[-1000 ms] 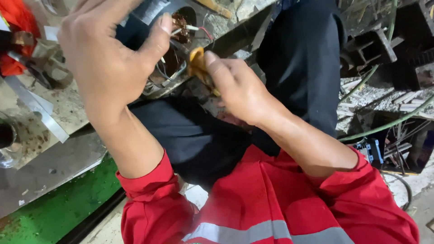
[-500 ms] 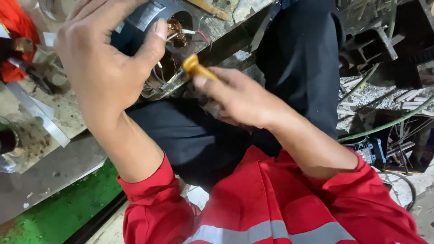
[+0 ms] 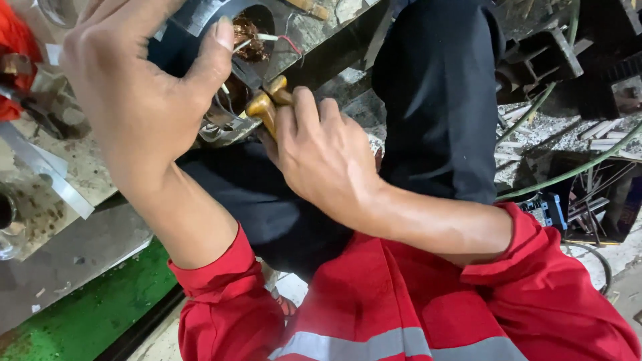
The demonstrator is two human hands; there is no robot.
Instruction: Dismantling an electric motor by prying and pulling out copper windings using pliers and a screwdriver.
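My left hand grips a round metal motor housing from above, thumb laid on its rim beside the copper windings and thin wires. My right hand is closed on a tool with yellow-brown handles, likely pliers or cutters, whose dark jaws point into the housing near the wires. The housing rests on my lap, over dark trousers. Both arms wear red sleeves. Most of the housing is hidden behind my left hand.
A worn metal bench with a green edge lies at the left, with a metal strip and red cloth. At the right are green hoses, metal scrap and a small blue box on the floor.
My right hand has moved the yellow-handled tool up and left, closer to the housing's wires. My left hand keeps its grip and the view has shifted a little.
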